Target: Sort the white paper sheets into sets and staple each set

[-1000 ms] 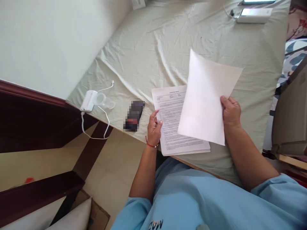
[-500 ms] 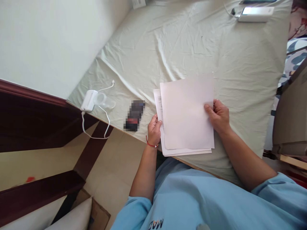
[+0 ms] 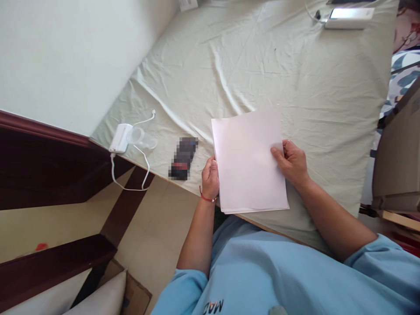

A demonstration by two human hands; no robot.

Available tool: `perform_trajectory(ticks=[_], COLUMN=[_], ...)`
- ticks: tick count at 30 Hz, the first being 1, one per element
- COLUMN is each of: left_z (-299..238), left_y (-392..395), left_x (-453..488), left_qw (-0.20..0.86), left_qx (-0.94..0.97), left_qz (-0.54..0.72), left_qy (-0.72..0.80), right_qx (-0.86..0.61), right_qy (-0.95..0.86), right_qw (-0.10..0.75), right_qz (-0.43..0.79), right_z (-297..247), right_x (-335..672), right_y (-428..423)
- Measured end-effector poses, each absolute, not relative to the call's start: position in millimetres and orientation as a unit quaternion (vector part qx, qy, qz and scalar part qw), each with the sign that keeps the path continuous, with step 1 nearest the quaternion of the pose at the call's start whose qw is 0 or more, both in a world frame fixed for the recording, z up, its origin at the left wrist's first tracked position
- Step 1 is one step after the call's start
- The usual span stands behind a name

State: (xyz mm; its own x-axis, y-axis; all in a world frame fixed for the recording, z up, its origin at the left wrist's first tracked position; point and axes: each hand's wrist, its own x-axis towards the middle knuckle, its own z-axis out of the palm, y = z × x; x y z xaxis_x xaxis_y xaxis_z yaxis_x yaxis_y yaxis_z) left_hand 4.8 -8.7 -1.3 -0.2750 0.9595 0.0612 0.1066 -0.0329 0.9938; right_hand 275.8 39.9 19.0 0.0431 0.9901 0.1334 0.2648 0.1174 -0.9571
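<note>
So there's a blank white top sheet (image 3: 249, 162) sitting almost flush over other paper (image 3: 229, 212), right at the near edge of the cloth-covered tabletop (image 3: 328, 96), just in front of a blue shirt (image 3: 262, 267). The right grip (image 3: 292, 162) has the sheet's right edge pinched, thumb on top and fingers tucked behind. The left grip (image 3: 210, 177) is up against the left edge, thumb folded in, but honestly can't tell if it's clamping anything. Off to the left there's a pixelated dark thing (image 3: 183, 158), then a clear cup (image 3: 142, 138) next to a white block (image 3: 120, 138) with a cable (image 3: 148, 168)
</note>
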Motion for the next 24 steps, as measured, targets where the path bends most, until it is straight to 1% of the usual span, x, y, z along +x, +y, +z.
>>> perform_trajectory(ticks=[7, 10, 12, 14, 17, 20, 22, 24], left_z=[5.3, 4.6, 2.9, 2.4, 6.9, 16.2, 22.6, 28.9], left_y=[-6.9, -7.6, -9.8, -13.3, -18.3, -18.0, -13.0, -4.5], left_x=[6.2, 6.1, 5.6, 5.7, 7.6, 10.9, 12.9, 14.2], left_qw=[0.389, 0.397, 0.404, 0.407, 0.410, 0.404, 0.391, 0.378], left_qx=[0.477, 0.469, 0.462, 0.453, 0.422, 0.402, 0.398, 0.398], left_qz=[0.538, 0.548, 0.555, 0.563, 0.583, 0.609, 0.626, 0.637], left_qy=[0.576, 0.568, 0.562, 0.559, 0.560, 0.552, 0.545, 0.541], right_qx=[-0.558, -0.557, -0.548, -0.537, -0.511, -0.483, -0.462, -0.446], right_qy=[-0.603, -0.584, -0.564, -0.535, -0.469, -0.406, -0.381, -0.366], right_qw=[0.450, 0.493, 0.524, 0.535, 0.533, 0.536, 0.523, 0.486], right_qz=[0.350, 0.324, 0.327, 0.373, 0.484, 0.560, 0.606, 0.656], right_z=[20.6, 20.9, 19.9, 17.7, 14.7, 16.8, 21.7, 28.5], right_x=[275.6, 277.1, 278.7, 280.4, 282.9, 286.0, 288.7, 290.9], right_y=[41.0, 44.4, 47.6, 51.0, 55.7, 58.2, 57.9, 56.3])
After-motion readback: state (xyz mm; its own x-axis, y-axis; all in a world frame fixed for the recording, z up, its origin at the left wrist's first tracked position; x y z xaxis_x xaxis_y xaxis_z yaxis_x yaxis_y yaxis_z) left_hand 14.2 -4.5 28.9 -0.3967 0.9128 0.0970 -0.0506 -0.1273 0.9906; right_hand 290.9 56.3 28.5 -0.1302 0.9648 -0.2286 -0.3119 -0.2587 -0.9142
